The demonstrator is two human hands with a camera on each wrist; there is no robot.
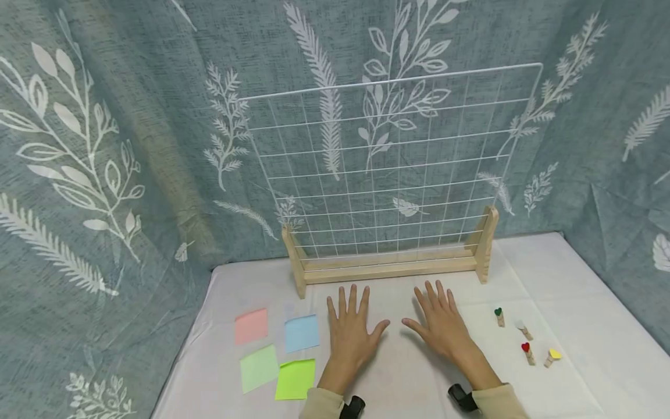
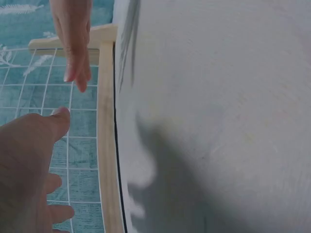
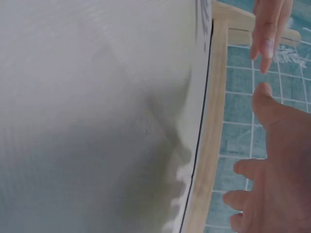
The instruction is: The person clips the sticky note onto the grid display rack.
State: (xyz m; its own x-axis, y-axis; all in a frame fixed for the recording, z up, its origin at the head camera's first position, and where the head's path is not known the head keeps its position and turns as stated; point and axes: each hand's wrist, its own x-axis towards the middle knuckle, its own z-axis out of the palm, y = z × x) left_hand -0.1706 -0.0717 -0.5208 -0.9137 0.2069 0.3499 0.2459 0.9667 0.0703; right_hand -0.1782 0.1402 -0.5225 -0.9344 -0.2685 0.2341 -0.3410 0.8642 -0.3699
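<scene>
Both hands are spread over the white table in front of a white wire grid (image 1: 398, 169) on a wooden stand (image 1: 392, 270). My left hand (image 1: 352, 337) has straight, parted fingers and holds nothing; beside it lie a blue sticky note (image 1: 302, 333) and a bright green one (image 1: 295, 379). A pink note (image 1: 251, 326) and a pale green note (image 1: 259, 368) lie farther left. The right hand (image 1: 444, 327), also bare with fingers fanned, is nearest a small wooden clothespin with a green heart (image 1: 499, 317). In the left wrist view the left hand (image 2: 29, 155) casts a shadow on the cloth.
More small clothespins lie at the right: one with a white top (image 1: 523, 330), one with a red heart (image 1: 528, 353) and one with a yellow heart (image 1: 552, 357). A teal leaf-patterned curtain (image 1: 173, 145) hangs behind and at both sides of the table (image 1: 408, 384).
</scene>
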